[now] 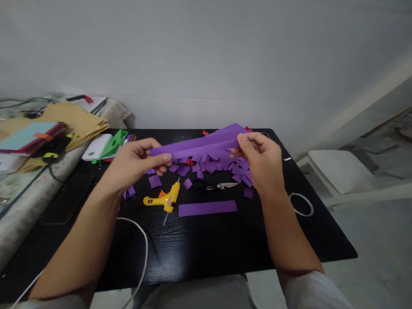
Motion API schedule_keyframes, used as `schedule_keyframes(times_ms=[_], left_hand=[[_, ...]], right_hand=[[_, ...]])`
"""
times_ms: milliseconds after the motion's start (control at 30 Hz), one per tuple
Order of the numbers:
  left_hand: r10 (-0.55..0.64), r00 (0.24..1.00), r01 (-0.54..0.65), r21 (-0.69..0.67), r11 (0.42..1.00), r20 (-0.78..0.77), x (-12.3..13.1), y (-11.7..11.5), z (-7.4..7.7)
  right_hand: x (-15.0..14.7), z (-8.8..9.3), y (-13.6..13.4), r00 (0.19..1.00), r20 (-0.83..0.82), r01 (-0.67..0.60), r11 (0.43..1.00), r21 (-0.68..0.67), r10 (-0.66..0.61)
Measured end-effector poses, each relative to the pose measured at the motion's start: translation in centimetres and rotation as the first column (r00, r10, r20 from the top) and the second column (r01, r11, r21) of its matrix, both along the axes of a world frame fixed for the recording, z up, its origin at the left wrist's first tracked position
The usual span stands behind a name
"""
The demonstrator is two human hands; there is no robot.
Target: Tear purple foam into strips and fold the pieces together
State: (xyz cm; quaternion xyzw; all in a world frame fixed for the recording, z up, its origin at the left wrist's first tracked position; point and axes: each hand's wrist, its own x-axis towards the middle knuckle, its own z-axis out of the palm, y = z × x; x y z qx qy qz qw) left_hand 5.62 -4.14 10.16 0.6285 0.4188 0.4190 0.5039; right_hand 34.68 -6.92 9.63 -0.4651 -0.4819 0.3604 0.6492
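Observation:
A long purple paper strip (pixel 199 148) is stretched between my two hands above the table. My left hand (pixel 137 163) pinches its left end between thumb and fingers, and my right hand (pixel 258 159) grips the right end the same way. Behind and below it lie a larger purple sheet (pixel 232 127) and a heap of small purple paper squares (pixel 208 166). Nearer to me are a yellow glue gun (pixel 166 198), a pair of scissors (pixel 225 186) with dark handles, and a second purple strip (pixel 207 208) lying flat.
The black table (pixel 202 250) carries a white ring (pixel 301 204) at the right and a white cable (pixel 144 243) at the front left. Green paper (pixel 115 143) and a white box (pixel 96 147) sit at the back left. Brown paper (pixel 76 121) and notebooks (pixel 25 137) are stacked further left.

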Motion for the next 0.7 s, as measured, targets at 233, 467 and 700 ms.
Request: schedule_keyframes(times_ms=[233, 467, 700], left_hand=[[0.243, 0.856, -0.307, 0.071, 0.949, 0.456, -0.2, 0.6, 0.3], [0.066, 0.984, -0.08, 0.08, 0.994, 0.165, 1.8, -0.9, -0.4], [-0.087, 0.993, 0.089, -0.03, 0.996, 0.082, 4.5, -2.6, -0.8]], right_hand=[[0.9, 0.9, -0.9, 0.821, 0.231, -0.451, 0.842, -0.296, 0.521], [-1.6, 0.0, -1.4, 0.735, 0.212, -0.567, 0.755, -0.331, 0.645], [-4.8, -1.4, -2.0, 0.762, -0.083, -0.642, 0.734, -0.219, 0.642]])
